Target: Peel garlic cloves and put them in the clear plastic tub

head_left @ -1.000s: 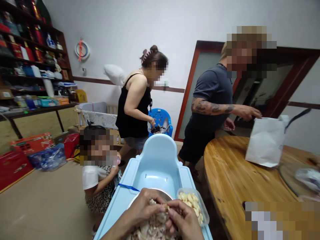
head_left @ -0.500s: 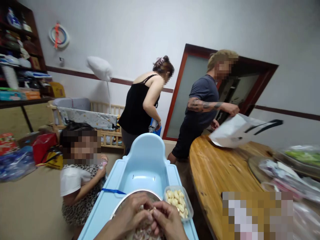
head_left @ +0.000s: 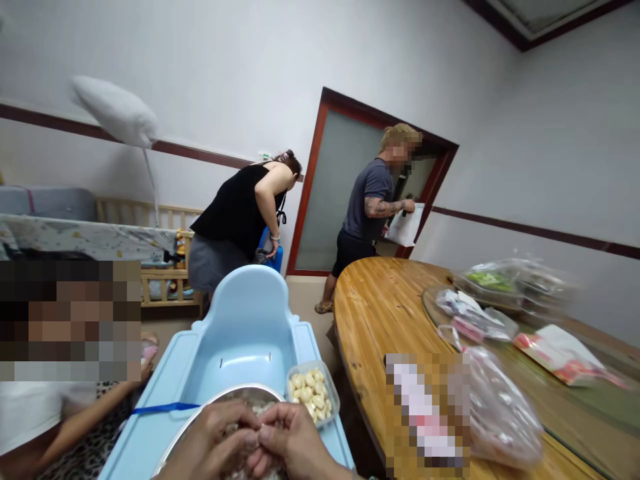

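Head view: beside a round wooden tabletop [head_left: 380, 300], a pale blue child's chair [head_left: 245, 333] carries a metal bowl [head_left: 200, 417] and a plastic tub of peeled garlic cloves [head_left: 313, 393]; over the bowl, left hand [head_left: 213, 443] and right hand [head_left: 293, 443] pinch a clove between touching fingertips.

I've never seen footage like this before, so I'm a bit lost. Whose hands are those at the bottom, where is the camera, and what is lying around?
The camera sits on a person's head, looking down. The left hand and right hand are their own, pinching something small, hidden by the fingers, over a metal bowl. The bowl rests on a light blue plastic seat, beside a clear tub of peeled garlic cloves. On the right, a round wooden table carries plastic bags. Other people stand behind.
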`<state>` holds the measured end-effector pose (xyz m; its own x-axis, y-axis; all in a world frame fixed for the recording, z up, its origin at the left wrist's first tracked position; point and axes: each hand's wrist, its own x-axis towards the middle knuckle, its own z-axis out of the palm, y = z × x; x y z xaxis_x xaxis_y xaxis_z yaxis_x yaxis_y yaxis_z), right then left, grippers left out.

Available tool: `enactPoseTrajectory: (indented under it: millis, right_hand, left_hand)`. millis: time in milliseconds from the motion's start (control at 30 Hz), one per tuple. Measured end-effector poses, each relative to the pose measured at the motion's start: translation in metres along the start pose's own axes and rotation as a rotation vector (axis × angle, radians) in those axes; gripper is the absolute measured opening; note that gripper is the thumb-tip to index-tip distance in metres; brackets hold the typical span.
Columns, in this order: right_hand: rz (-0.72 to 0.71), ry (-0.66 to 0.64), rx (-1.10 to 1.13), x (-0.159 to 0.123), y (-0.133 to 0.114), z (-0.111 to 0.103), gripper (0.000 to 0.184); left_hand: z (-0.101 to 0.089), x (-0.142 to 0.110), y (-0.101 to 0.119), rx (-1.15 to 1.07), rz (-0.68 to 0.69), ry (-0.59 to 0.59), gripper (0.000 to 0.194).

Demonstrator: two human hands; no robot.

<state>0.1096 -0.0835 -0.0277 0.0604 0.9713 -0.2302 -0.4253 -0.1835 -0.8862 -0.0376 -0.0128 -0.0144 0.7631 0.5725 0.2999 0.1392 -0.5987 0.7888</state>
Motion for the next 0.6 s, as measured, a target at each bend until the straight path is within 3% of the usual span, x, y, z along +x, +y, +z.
enactPoseTrajectory:
  millis: [400,600]
  right_hand:
    - [0.043,0.012,0.006,-0.003,-0.006,0.007,0.053]
    - [0.037,0.017,0.009,-0.005,-0.006,0.008,0.047]
  left_hand:
    - [0.006,-0.001,-0.017,0.086,-0.063,0.003,0.013]
    - [0.009,-0.002,-0.022,0.167,-0.007,0.003,0.014]
